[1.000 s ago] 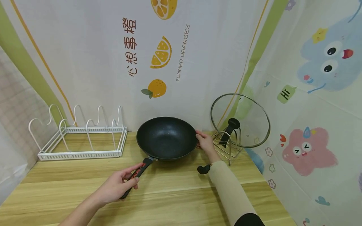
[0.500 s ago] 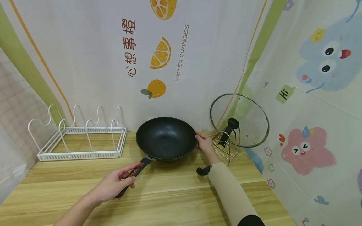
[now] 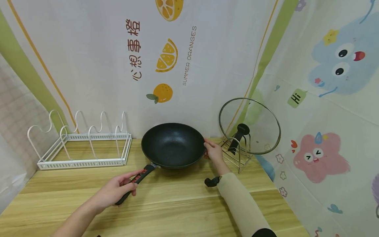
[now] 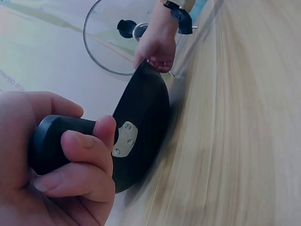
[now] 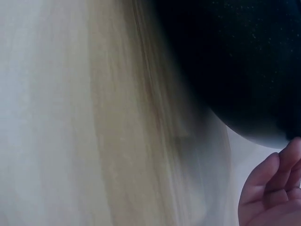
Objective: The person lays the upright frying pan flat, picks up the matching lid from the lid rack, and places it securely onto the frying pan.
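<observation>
A black wok (image 3: 173,144) stands in the middle of the table by the back cloth, its hollow facing up and forward. Its long black handle (image 3: 142,175) with red lettering slants to the front left. My left hand (image 3: 112,192) grips that handle; in the left wrist view its fingers (image 4: 89,150) curl round the handle, near the riveted metal bracket (image 4: 125,139). On the wok's right side, my right hand (image 3: 214,154) holds the rim between thumb and fingers. In the right wrist view, the right hand (image 5: 273,188) shows only partly at the lower right corner, against the rim.
A white rack (image 3: 83,163) with wavy dividers stands at the left. To the right, a glass lid (image 3: 279,131) with a black knob leans upright in a small wire stand (image 3: 240,161), close beside my right hand. Printed cloths hang behind and to the right.
The handle has swung a little to the left, my left hand going with it, so the wok has turned slightly. My right hand keeps its hold on the rim. The view has shifted slightly.
</observation>
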Demonstrator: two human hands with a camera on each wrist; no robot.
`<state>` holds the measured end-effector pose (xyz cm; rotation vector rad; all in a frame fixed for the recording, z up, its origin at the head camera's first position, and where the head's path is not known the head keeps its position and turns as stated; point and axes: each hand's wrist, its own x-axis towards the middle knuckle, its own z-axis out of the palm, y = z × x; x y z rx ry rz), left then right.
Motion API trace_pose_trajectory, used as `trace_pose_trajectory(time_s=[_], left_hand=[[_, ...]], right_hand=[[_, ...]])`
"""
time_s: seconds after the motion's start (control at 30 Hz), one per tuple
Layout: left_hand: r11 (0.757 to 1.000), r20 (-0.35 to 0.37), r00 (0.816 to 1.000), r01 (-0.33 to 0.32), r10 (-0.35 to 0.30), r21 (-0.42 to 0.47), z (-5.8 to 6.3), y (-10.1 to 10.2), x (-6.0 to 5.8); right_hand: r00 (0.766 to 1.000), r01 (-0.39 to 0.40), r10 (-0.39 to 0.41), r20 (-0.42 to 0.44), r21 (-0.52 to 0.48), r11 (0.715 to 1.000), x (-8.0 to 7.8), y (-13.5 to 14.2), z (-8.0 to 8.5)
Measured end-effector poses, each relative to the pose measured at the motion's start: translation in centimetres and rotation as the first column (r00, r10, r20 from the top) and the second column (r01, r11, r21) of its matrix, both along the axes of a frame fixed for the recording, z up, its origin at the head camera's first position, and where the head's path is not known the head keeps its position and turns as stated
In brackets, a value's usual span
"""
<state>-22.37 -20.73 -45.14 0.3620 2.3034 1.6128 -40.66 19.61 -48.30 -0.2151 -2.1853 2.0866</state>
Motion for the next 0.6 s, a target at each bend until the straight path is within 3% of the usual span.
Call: trace_pose_trajectory(time_s=[0.6], left_hand=[[0.988, 0.091, 0.994, 0.041, -0.055, 0.151, -0.4, -1.8, -1.0]], right_hand=[[0.999, 0.042, -0.044, -0.030, -0.048, 0.998, 0.7, -0.5, -0.6]])
